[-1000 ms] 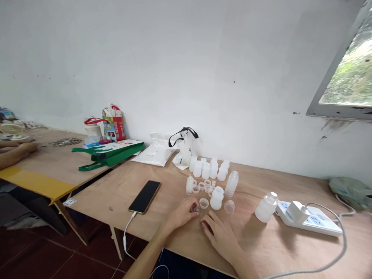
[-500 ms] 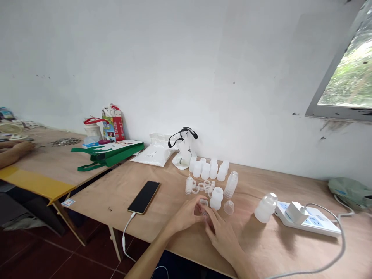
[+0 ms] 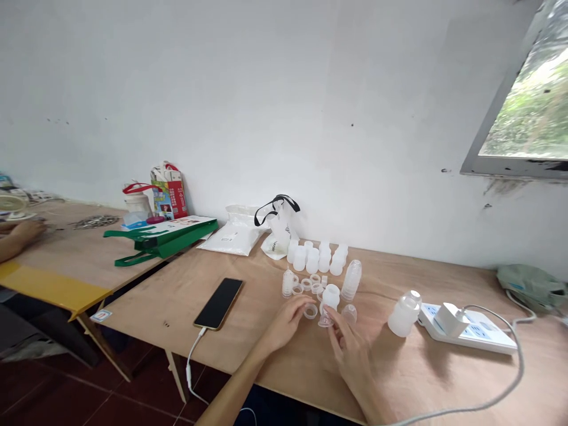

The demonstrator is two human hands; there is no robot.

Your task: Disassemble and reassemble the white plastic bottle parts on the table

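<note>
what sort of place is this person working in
Probably a small workshop or hand-assembly room: matching white bottles stand grouped near loose rings on a plain wooden table, and a co-worker's hand shows at a second table.

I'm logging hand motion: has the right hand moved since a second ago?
Yes: judged against the phone, the right hand has moved rightward, away from it, and a little forward.
</note>
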